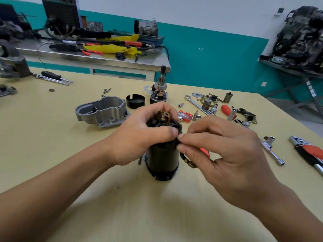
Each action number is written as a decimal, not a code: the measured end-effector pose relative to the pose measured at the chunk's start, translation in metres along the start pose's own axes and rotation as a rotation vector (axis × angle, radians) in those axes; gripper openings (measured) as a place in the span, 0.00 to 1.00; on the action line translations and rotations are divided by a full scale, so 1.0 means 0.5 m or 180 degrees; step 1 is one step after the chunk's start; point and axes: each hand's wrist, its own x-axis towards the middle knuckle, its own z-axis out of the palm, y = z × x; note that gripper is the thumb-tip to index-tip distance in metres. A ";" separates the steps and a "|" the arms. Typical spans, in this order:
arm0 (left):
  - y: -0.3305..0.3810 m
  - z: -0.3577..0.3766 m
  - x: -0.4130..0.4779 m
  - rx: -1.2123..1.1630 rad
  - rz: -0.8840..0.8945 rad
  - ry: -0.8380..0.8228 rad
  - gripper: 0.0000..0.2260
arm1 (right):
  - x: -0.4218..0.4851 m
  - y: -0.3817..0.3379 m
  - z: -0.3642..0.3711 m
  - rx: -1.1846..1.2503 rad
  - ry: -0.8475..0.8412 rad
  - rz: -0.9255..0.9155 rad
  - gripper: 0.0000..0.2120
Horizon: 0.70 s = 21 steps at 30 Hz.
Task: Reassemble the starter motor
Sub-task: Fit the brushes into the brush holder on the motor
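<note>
Roughly midway: our left hand [138,135] grips the body [162,159], our right hand [227,151] pinches its lead [182,157]; housing [103,110], cap [135,101] and drive assembly [158,92] lie apart.

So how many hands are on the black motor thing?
2. The left hand grips the top of the black motor body, which stands on the table. The right hand pinches a small black part at its upper right edge.
</note>
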 end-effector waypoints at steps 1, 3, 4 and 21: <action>0.002 -0.002 0.001 0.0003 -0.0015 -0.0002 0.11 | 0.001 0.004 0.001 0.0072 0.0002 0.0002 0.06; 0.005 -0.005 0.003 0.0019 -0.0036 -0.0060 0.12 | 0.002 0.011 0.005 0.0310 0.0071 0.0053 0.07; 0.006 -0.007 0.002 0.0073 -0.0022 -0.0094 0.12 | -0.001 0.012 0.011 0.0475 0.0154 0.0109 0.07; 0.022 -0.010 -0.009 0.0221 -0.0210 -0.0339 0.14 | -0.046 0.000 0.054 0.0295 0.0823 0.0210 0.07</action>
